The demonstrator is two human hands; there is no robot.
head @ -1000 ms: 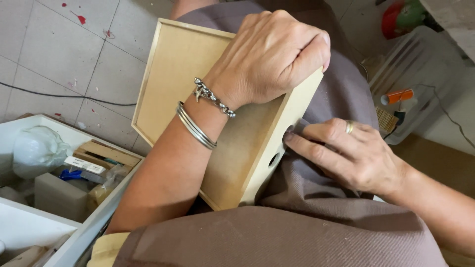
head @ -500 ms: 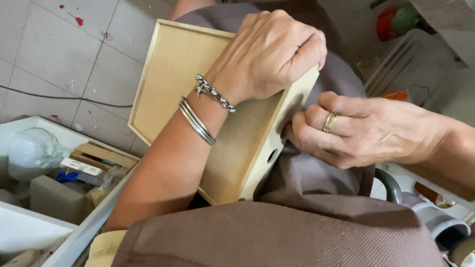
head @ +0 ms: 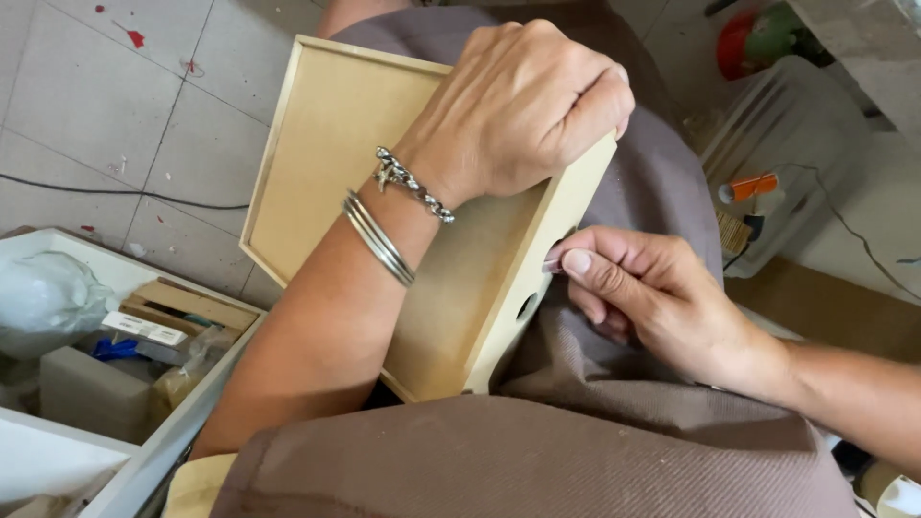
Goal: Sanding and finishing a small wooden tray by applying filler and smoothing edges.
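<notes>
Wooden tray (head: 326,163) braced on lap, side holes worked.
L hand (head: 523,105) stays clenched on rim; R hand (head: 643,288), earlier gripping edge, now pinched narrow at hole (head: 561,240); contents can't be told.

white-labelled flat box (head: 144,328) in white bin (head: 163,451), lower left

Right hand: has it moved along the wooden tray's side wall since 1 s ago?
Yes. The right hand shifted up the side wall of the wooden tray, fingertips now at the upper hole; the left hand keeps gripping the tray's top edge.
</notes>
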